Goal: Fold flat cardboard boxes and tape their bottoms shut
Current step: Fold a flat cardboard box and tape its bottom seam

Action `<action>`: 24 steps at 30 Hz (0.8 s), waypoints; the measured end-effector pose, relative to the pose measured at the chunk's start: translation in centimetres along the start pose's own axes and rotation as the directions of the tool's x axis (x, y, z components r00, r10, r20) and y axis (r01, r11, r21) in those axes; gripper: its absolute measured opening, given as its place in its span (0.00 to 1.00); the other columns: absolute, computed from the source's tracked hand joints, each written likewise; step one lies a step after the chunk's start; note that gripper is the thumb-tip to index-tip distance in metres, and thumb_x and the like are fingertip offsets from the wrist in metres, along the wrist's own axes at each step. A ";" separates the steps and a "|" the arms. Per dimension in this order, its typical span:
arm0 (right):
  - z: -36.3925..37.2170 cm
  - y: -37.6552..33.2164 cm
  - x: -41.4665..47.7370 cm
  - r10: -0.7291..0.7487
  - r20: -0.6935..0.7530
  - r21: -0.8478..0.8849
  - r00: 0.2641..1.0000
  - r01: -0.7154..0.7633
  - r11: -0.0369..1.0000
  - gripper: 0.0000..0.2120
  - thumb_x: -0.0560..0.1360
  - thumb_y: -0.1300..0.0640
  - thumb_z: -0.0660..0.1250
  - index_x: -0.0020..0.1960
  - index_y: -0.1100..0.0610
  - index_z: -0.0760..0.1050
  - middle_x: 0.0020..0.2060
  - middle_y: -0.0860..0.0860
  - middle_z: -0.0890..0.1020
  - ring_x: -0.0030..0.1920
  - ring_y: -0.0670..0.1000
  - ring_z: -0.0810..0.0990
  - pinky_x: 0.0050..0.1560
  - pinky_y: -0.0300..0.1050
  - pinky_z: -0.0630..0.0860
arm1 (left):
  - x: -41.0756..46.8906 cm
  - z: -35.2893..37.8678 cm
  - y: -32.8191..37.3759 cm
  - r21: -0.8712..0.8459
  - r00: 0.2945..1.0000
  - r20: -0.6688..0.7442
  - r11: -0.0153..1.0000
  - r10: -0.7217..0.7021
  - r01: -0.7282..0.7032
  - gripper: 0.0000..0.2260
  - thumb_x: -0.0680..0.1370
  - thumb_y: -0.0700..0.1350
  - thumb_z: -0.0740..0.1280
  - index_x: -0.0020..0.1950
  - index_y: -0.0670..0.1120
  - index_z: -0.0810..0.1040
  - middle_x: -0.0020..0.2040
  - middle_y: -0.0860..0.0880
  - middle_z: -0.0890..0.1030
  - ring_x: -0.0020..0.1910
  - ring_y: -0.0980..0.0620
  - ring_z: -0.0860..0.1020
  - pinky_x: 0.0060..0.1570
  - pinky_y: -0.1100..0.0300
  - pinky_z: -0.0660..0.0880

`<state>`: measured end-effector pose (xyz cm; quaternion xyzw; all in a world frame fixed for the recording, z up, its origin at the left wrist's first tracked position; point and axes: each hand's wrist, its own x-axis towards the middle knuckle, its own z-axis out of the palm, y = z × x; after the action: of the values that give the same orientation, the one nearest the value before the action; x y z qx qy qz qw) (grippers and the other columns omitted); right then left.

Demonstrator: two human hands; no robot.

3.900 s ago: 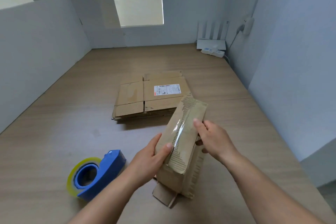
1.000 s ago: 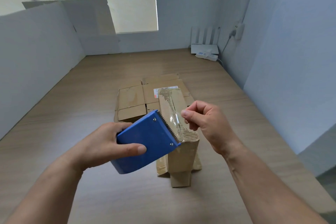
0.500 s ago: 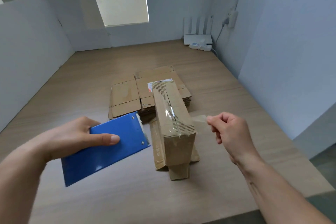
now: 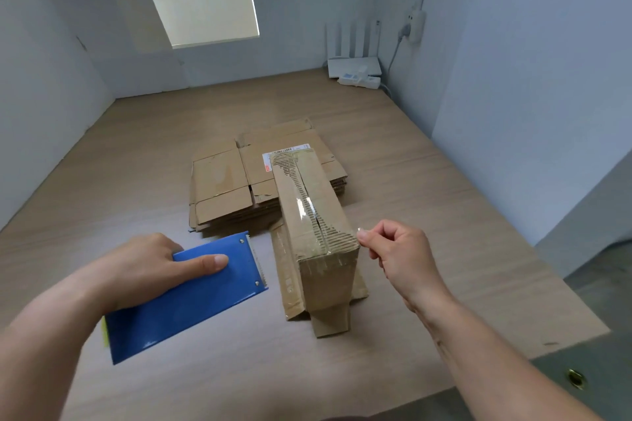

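Note:
A folded cardboard box [image 4: 313, 215] stands bottom-up on the table, a strip of clear tape running along its centre seam. My left hand [image 4: 150, 263] grips the blue tape dispenser [image 4: 191, 297] to the left of the box, its toothed edge facing the box. My right hand [image 4: 396, 255] is just right of the box's near corner, thumb and forefinger pinching a small end of clear tape [image 4: 359, 231]. Behind the box lies a stack of flat cardboard boxes [image 4: 225, 188].
The wooden table [image 4: 427, 215] is walled by grey partitions on the left and right. A white router [image 4: 354, 65] and power strip [image 4: 359, 80] sit at the far right corner. The table's near right edge drops to the floor.
The dispenser has moved left and down, away from the box, since the tape was cut. My right hand has carried the tape end back toward the box's near corner.

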<state>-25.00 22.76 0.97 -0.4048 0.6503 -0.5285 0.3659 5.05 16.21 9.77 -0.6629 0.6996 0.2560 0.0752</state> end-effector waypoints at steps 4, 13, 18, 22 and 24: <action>0.4 0.5 -0.3 0.107 0.017 0.011 0.994 -0.107 0.994 0.18 0.73 0.59 0.70 0.27 0.55 0.70 0.24 0.51 0.71 0.25 0.47 0.64 0.28 0.41 0.61 | 1.0 1.5 0.9 0.134 0.999 -0.034 0.991 -0.014 0.018 0.36 0.57 0.79 0.55 0.33 0.47 0.78 0.30 0.51 0.80 0.31 0.54 0.78 0.30 0.61 0.67; 0.7 4.3 -0.9 0.422 0.090 -0.235 0.902 -0.392 0.889 0.11 0.75 0.60 0.62 0.34 0.57 0.71 0.30 0.56 0.74 0.30 0.53 0.70 0.28 0.43 0.68 | 3.4 5.2 3.3 0.264 0.994 -0.103 0.963 -0.031 0.058 0.33 0.62 0.80 0.56 0.37 0.50 0.76 0.35 0.52 0.78 0.34 0.55 0.77 0.30 0.60 0.69; 0.1 3.6 -0.2 0.012 -0.055 -0.382 0.998 -0.032 0.924 0.12 0.79 0.48 0.59 0.48 0.53 0.78 0.46 0.49 0.81 0.48 0.52 0.78 0.47 0.45 0.74 | 3.6 5.2 3.4 0.321 0.989 -0.149 0.946 -0.007 0.055 0.36 0.60 0.82 0.52 0.35 0.50 0.77 0.33 0.53 0.79 0.32 0.55 0.78 0.33 0.60 0.74; 2.1 0.1 0.2 -0.365 0.465 -0.490 0.807 0.577 0.654 0.27 0.78 0.42 0.56 0.74 0.50 0.62 0.72 0.43 0.63 0.73 0.44 0.58 0.72 0.39 0.53 | 3.7 5.5 3.7 0.315 0.984 -0.176 0.947 -0.012 0.068 0.34 0.62 0.81 0.54 0.35 0.50 0.77 0.32 0.53 0.78 0.32 0.55 0.78 0.34 0.60 0.75; 2.5 0.7 0.1 -0.367 0.570 -0.509 0.735 0.667 0.544 0.24 0.80 0.46 0.57 0.74 0.51 0.62 0.75 0.48 0.59 0.76 0.47 0.50 0.75 0.41 0.48 | 3.5 5.8 3.5 0.308 0.982 -0.185 0.947 -0.032 0.088 0.34 0.62 0.80 0.55 0.35 0.50 0.76 0.32 0.52 0.77 0.32 0.54 0.77 0.32 0.60 0.72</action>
<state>-22.83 21.75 -0.13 -0.7851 0.5546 -0.2401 0.1352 -0.08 15.66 4.17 -0.6836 0.7148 0.0788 0.1250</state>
